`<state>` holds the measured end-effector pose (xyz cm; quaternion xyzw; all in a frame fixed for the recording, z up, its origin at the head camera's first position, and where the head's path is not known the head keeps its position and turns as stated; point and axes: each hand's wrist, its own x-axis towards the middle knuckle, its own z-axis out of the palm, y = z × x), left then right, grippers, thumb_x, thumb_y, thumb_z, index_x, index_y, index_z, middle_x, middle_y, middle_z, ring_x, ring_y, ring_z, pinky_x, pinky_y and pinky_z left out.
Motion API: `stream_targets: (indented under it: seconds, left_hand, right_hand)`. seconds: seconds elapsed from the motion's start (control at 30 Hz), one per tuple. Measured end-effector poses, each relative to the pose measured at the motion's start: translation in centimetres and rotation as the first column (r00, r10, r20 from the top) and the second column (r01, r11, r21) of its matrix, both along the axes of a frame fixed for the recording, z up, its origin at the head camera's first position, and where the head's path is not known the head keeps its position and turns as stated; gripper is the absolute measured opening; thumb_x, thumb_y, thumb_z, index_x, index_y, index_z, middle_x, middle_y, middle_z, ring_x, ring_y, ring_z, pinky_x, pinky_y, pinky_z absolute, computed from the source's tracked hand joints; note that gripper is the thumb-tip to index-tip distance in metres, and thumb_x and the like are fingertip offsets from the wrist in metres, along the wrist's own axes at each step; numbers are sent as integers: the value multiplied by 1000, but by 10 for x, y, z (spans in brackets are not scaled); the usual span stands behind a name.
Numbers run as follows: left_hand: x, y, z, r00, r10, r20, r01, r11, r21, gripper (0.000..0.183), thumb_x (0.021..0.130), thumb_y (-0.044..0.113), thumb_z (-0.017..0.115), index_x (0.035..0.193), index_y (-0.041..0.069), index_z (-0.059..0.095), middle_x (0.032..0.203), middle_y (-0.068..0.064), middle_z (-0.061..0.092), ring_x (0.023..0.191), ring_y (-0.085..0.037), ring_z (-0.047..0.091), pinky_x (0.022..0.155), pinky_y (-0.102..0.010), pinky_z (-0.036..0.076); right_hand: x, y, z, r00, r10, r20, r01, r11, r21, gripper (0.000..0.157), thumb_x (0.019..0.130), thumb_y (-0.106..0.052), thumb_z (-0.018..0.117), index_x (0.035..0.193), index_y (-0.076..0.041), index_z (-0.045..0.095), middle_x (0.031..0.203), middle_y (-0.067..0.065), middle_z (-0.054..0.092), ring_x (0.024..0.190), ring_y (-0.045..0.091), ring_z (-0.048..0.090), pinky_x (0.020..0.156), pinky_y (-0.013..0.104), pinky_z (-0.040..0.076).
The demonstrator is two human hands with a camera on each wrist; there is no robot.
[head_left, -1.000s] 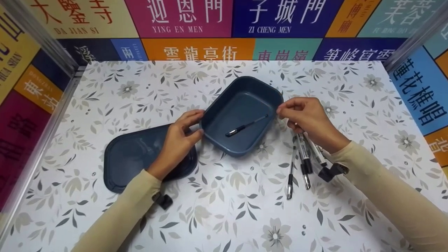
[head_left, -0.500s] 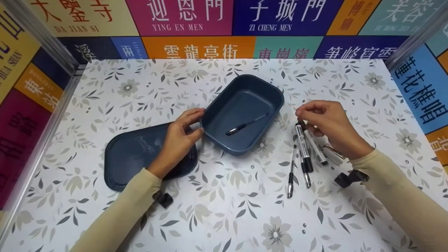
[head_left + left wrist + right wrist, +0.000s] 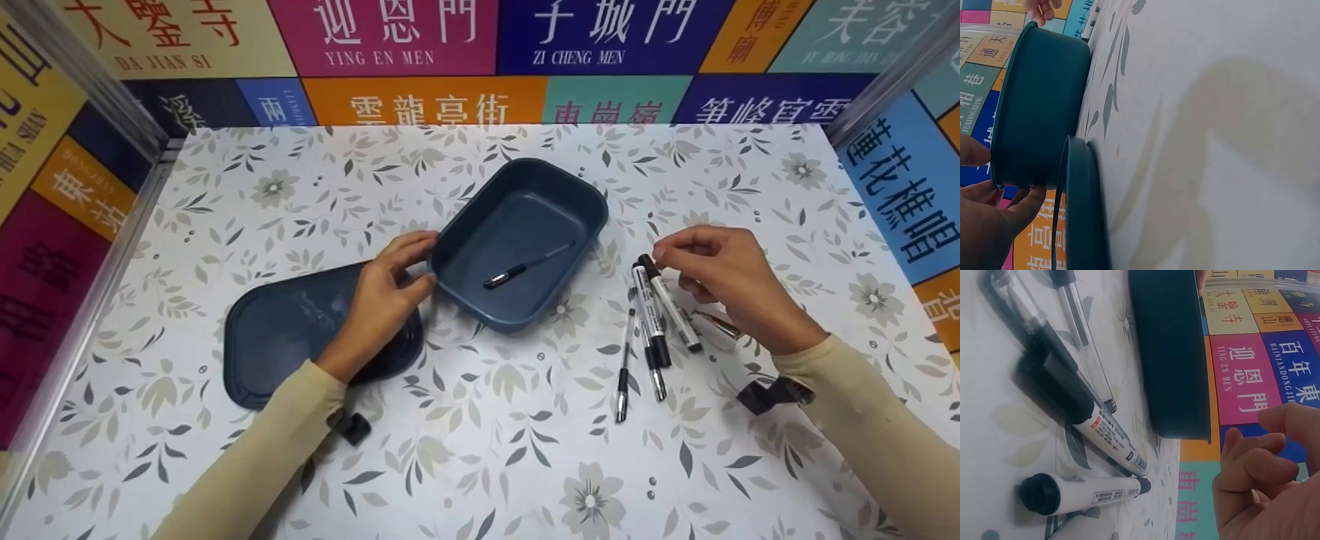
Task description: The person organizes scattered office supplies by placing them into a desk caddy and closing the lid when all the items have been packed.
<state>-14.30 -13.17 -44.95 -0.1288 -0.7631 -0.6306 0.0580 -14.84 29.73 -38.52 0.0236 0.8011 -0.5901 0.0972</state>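
My left hand [image 3: 390,289] touches the left corner of an open dark blue plastic box [image 3: 499,307], with fingertips and thumb against its rim and outer wall. One gel pen [image 3: 506,277] with a black cap lies inside the box. To the right, my right hand [image 3: 731,277] hovers by the upper ends of a group of pens, its fingers loosely bent and holding nothing. Two white markers [image 3: 1109,439] with black caps lie in that group. Beside them are gel pens [image 3: 622,375] and a partly hidden pen with a shiny clip [image 3: 716,326].
A dark blue lid [image 3: 292,337] lies flat left of the box, partly under my left forearm. All rests on a flower-patterned table [image 3: 480,442]. Colourful panels with lettering [image 3: 420,45] stand along the back and both sides.
My right hand has moved from the box's right rim rightward and toward me, to the pens. More of the markers now shows. My left hand, box and lid have stayed put.
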Motion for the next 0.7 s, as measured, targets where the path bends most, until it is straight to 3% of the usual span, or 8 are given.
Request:
stream_targets:
  seconds: [0.2, 0.4, 0.6, 0.7]
  left_hand:
    - [1, 0, 1, 1000, -8, 18, 7, 1000, 9, 50, 94, -9, 69, 144, -9, 67, 151, -12, 66, 134, -27, 67, 99, -36, 57]
    - [1, 0, 1, 1000, -4, 13, 4, 1000, 2, 50, 92, -9, 70, 143, -8, 68, 150, -11, 67, 132, -29, 69, 101, -43, 58]
    - [1, 0, 1, 1000, -10, 13, 9, 1000, 29, 51, 91, -11, 70, 142, -9, 69, 150, -15, 66, 130, -33, 70, 95, -29, 57]
    - [1, 0, 1, 1000, -7, 13, 6, 1000, 28, 50, 91, -10, 71, 142, -9, 69, 150, -15, 66, 130, -33, 70, 94, -28, 57]
  right_hand:
    - [5, 9, -1, 1000, 0, -10, 1, 1000, 10, 18, 105, -16, 76, 113, 0, 79, 90, -3, 77, 57, 7, 49, 51, 20, 39]
    - [9, 20, -6, 1000, -7, -12, 7, 1000, 21, 26, 104, -17, 78, 117, 5, 77, 91, -5, 76, 56, 8, 47, 50, 22, 39]
    - [13, 32, -11, 999, -8, -42, 14, 988, 155, 32, 103, -23, 80, 123, 2, 77, 103, -7, 76, 68, 8, 57, 59, 21, 51]
    - [15, 37, -13, 999, -12, -40, 18, 985, 173, 32, 103, -24, 80, 123, 0, 78, 103, -7, 75, 67, 8, 57, 59, 21, 52]
